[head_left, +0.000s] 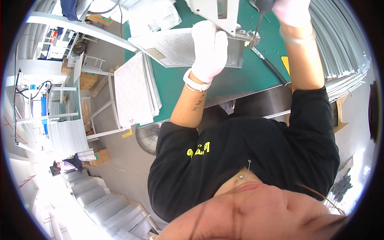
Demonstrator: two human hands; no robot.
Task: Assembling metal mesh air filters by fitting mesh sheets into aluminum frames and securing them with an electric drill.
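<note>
My left hand (208, 52), in a white glove, has its fingers curled over the upper edge of a silvery textured metal panel (172, 50). Right beside its fingertips is a white metal piece with a long slot (231, 26). My right hand (293, 12), also gloved, grips a dark-handled driver (264, 5) at the top edge of the view. The driver's thin shaft slants down to a small metal fitting (253, 38) by the panel's right end. The top of my right hand is cut off by the picture's edge. A black-handled hammer (273, 71) lies below the fitting.
The work table has a green top (232, 82). White sheets (134, 90) are stacked at its left edge, and more panels (154, 16) lie at the far left. Long grey profiles (332, 40) are piled at the right. A floor fan (147, 139) stands under the table's left end.
</note>
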